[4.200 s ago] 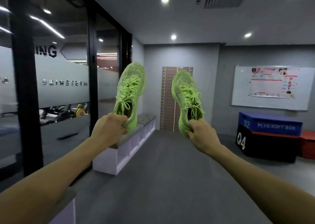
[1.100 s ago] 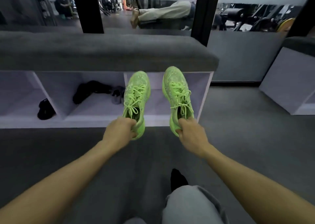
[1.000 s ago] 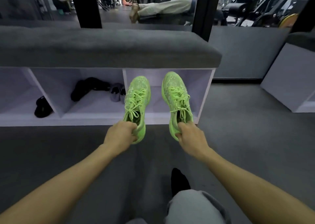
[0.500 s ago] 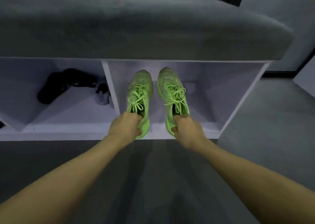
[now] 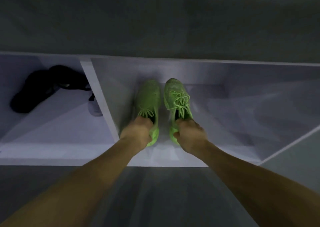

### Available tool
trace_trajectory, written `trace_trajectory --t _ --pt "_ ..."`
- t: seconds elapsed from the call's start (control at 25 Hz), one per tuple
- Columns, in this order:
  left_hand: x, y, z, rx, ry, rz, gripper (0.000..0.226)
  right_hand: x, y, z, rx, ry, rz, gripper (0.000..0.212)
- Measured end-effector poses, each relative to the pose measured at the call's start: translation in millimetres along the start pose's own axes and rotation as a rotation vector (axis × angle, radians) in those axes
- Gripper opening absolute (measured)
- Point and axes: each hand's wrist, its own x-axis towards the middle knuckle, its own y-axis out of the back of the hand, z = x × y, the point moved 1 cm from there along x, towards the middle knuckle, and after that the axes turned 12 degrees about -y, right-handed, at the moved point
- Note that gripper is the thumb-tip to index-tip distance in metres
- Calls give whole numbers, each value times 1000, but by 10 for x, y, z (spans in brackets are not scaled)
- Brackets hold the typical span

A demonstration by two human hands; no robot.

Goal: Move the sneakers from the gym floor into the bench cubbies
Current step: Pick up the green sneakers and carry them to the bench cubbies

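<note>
From the head camera, looking down at the white bench: the left hand (image 5: 136, 133) has its fingers curled round the heel collar of the left neon-green knit sneaker (image 5: 149, 102), and the right hand (image 5: 189, 134) pinches the heel of the right neon-green knit sneaker (image 5: 176, 97) the same way. Both shoes point toes-first toward the back wall, side by side with a narrow gap between them, inside the right-hand white cubby (image 5: 233, 105). Their heels are near the front lip; I cannot tell whether the soles already rest on the cubby floor. The left shoe lies close to the white divider panel (image 5: 98, 97). Beyond that divider, the neighbouring cubby holds a black sandal-like shoe (image 5: 34, 92) and a pale grey shoe (image 5: 94, 105) tucked against the panel. A dark grey cushioned seat (image 5: 155, 19) caps the bench overhead, and grey floor (image 5: 164, 192) spreads beneath both bare forearms. The picture is slightly blurred.
</note>
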Motion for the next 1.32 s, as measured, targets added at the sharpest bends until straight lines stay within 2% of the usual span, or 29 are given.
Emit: trace_trajectory --t 0.2,0.32,0.48,0.64,0.8,1.08,1.32 --pt "223 -106 -165 21 -1 -22 29 241 -95 -91 33 -79 -60 27" --pt "182 -149 -177 28 -27 -6 38 249 -101 -56 69 -68 -44 35" --pt "7 -83 -89 36 -39 115 66 144 -52 56 56 39 126 57" --pt "-205 59 33 -10 -60 205 73 -74 133 150 43 119 295 72" --pt "-626 185 177 -21 -89 231 76 -486 397 217 23 117 308 81" --pt "-1757 583 568 61 -134 339 68 -1645 926 469 25 124 385 89" --pt "-2390 1574 1171 135 -203 563 73 -2219 1942 652 22 199 593 95"
